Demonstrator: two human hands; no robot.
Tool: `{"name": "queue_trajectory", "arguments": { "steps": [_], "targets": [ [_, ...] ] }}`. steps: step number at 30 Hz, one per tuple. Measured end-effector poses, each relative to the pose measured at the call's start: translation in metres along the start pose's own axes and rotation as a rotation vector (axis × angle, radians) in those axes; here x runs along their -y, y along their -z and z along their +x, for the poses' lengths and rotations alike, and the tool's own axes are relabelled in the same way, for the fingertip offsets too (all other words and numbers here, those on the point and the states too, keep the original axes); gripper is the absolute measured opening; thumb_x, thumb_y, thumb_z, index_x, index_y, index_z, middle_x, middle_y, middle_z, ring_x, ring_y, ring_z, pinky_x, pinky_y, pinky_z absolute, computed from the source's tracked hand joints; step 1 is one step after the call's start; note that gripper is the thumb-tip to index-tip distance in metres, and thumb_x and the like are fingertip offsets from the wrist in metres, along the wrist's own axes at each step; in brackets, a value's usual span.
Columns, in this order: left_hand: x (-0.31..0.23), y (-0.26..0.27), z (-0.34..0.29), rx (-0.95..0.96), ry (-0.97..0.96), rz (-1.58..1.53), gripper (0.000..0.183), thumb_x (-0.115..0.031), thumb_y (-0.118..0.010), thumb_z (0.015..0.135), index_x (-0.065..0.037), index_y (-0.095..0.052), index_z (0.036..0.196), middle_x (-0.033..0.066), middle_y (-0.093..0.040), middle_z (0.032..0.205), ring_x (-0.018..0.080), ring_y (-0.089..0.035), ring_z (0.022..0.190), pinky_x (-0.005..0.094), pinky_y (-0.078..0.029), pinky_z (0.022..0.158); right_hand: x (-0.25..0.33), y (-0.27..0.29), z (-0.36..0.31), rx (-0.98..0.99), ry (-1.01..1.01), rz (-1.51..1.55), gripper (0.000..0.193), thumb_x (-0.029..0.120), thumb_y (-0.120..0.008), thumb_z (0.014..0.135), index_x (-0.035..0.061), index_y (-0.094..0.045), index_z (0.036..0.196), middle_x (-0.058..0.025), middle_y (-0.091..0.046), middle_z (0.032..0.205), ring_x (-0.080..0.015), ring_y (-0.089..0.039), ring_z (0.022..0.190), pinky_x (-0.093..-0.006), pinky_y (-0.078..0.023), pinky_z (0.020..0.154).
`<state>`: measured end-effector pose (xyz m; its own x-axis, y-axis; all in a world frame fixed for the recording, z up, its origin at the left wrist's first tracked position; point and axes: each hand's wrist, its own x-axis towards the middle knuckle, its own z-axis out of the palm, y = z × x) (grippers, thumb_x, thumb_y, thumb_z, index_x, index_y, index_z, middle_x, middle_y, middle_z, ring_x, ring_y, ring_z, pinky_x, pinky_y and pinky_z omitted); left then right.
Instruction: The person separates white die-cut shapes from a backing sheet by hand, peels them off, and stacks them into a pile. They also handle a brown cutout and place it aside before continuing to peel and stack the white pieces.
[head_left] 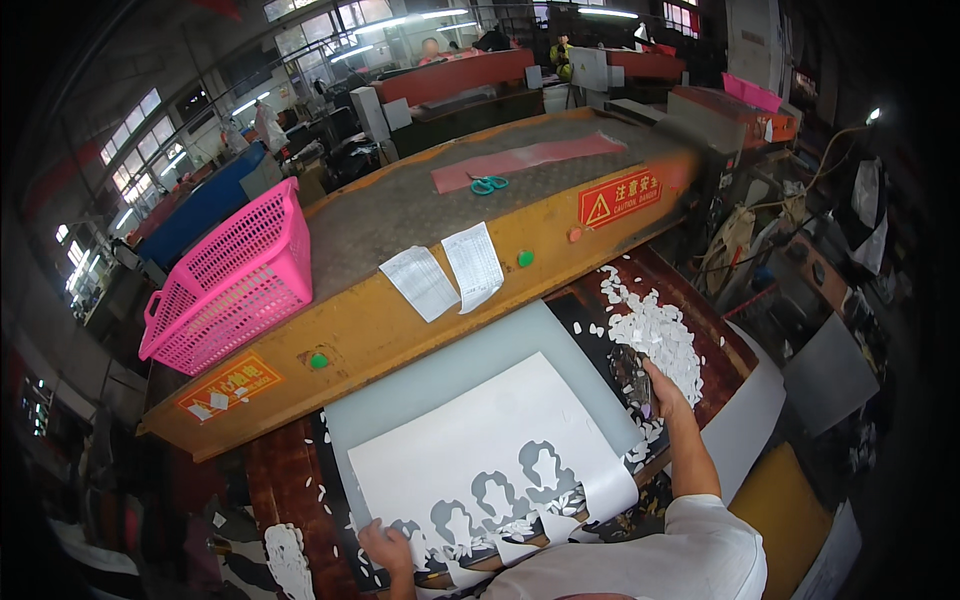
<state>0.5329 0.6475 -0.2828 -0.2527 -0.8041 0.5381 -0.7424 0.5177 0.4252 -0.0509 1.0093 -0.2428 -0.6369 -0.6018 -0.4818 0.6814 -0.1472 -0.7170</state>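
Note:
A white sheet (460,430) with several shaped cutouts along its near side lies on a pale cutting board (590,385). My left hand (385,547) is at the sheet's near left edge, its fingers closed there on the sheet. Beyond the board's right side, my right hand (668,392) grips a dark, shiny object that looks like a cutting die (632,375). Its underside and full outline are hidden. Beside that hand lies a heap of small white cut pieces (660,335). More white offcuts (520,522) are scattered at the board's near edge.
A yellow machine beam (400,320) with green buttons spans behind the board, two written papers (472,268) hanging on it. Atop the machine sit a pink basket (235,280), a reddish strip (535,160) and teal scissors (488,185). Another white pile (287,562) lies at lower left.

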Motion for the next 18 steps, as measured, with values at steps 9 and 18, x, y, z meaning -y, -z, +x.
{"name": "queue_trajectory", "arguments": {
  "steps": [9,18],
  "targets": [
    [0.002,-0.003,-0.001,0.026,0.025,0.042,0.031,-0.008,-0.061,0.078,-0.001,-0.066,0.107,0.0214,-0.060,0.107,0.0423,-0.057,0.105,0.0525,-0.045,0.095,0.005,-0.011,-0.017,-0.038,0.048,-0.011,0.047,0.047,-0.051,0.109,0.0118,-0.065,0.135,-0.0064,-0.077,0.109,-0.0167,-0.073,0.082,-0.0334,-0.061,0.069],
    [-0.001,-0.001,0.000,0.029,0.033,0.038,0.030,-0.009,-0.061,0.079,-0.001,-0.065,0.107,0.0213,-0.060,0.109,0.0420,-0.057,0.105,0.0520,-0.045,0.095,0.008,-0.014,-0.019,-0.028,0.021,-0.013,0.050,0.049,-0.048,0.110,0.0118,-0.062,0.139,-0.0062,-0.077,0.110,-0.0160,-0.073,0.081,-0.0330,-0.061,0.067]
  ]
}}
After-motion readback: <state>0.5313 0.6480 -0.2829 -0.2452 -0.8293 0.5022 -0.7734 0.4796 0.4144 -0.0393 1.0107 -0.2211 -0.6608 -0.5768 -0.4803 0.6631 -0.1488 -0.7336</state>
